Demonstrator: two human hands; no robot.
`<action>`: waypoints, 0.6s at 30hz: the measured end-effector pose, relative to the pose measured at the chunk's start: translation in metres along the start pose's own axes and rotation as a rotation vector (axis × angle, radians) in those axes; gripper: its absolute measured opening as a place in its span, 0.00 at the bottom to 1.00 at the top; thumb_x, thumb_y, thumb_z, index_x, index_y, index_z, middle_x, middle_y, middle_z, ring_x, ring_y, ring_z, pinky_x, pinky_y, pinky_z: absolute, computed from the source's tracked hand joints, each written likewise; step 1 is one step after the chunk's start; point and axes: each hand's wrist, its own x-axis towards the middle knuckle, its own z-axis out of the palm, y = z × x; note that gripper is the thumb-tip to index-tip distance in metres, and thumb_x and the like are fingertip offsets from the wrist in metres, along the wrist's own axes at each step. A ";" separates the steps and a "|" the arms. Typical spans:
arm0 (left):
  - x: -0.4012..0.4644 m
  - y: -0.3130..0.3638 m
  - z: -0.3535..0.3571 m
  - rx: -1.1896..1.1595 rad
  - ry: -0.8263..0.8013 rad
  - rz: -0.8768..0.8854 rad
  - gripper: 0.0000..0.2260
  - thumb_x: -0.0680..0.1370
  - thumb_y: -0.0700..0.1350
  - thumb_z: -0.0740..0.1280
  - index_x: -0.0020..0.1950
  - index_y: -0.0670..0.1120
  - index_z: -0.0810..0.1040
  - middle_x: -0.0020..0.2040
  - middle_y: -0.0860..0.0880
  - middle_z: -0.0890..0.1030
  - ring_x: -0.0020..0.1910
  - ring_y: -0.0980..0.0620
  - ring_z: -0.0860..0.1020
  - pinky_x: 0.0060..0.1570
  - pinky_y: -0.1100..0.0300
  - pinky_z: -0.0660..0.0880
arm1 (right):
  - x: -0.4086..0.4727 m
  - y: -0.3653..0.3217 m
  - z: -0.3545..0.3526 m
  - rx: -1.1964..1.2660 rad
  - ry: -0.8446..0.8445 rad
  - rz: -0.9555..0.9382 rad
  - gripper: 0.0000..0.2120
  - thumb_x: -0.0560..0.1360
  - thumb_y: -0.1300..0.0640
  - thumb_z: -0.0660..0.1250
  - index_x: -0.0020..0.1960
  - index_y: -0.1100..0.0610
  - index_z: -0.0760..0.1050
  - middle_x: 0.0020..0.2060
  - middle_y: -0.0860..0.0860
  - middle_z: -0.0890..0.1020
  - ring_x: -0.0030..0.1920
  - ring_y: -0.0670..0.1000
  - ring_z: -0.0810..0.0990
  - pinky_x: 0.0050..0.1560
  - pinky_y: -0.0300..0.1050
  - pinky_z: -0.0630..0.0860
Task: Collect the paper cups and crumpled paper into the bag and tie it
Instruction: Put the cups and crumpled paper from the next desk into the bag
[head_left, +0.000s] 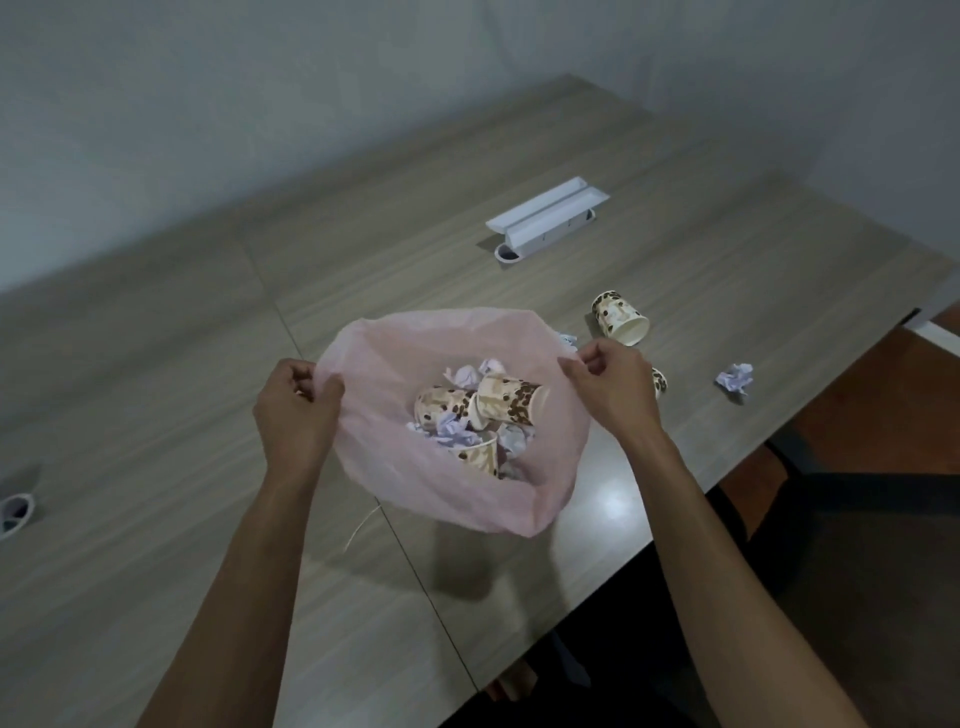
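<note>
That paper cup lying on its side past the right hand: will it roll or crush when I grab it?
The paper cup lies on its side on the smooth table, so a nudge would probably roll it in a curve. It looks empty and thin-walled: likely light, and a firm grip may dent it.

The bag (452, 483) is thin pink plastic, translucent and softly matt, its film wrinkled where the hands pinch the rim at nine and three o'clock. Inside lie paper cups (501, 402) with a smooth printed surface, cream with brown spots, among balls of white crumpled paper (460, 375), rough and creased. The cup on the desk (621, 318) at two o'clock of the bag has the same smooth printed paper and a plain white inside. The desk (156, 395) has a grey-brown wood-grain finish, smooth, with a slight sheen near its five o'clock edge. The cable tray lid (545, 213) at one o'clock looks like white matt plastic.
</note>
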 end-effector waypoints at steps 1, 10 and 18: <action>-0.001 0.000 0.003 -0.014 -0.009 0.001 0.05 0.73 0.38 0.70 0.45 0.42 0.75 0.35 0.53 0.74 0.32 0.58 0.71 0.32 0.72 0.67 | 0.001 0.001 -0.004 0.027 0.041 -0.006 0.05 0.72 0.56 0.72 0.41 0.56 0.78 0.31 0.44 0.77 0.31 0.41 0.74 0.35 0.37 0.68; -0.015 0.001 0.042 -0.002 -0.129 -0.037 0.05 0.73 0.40 0.71 0.45 0.46 0.76 0.35 0.54 0.76 0.31 0.58 0.72 0.33 0.66 0.68 | 0.012 0.051 -0.018 0.074 -0.196 0.132 0.06 0.74 0.51 0.71 0.39 0.50 0.82 0.32 0.44 0.82 0.30 0.41 0.76 0.33 0.35 0.73; -0.020 0.016 0.064 0.047 -0.197 0.005 0.02 0.74 0.44 0.71 0.43 0.48 0.79 0.37 0.44 0.80 0.31 0.54 0.73 0.34 0.62 0.69 | 0.061 0.136 -0.016 -0.039 0.016 0.720 0.44 0.65 0.34 0.73 0.67 0.65 0.68 0.63 0.61 0.77 0.62 0.62 0.77 0.60 0.53 0.76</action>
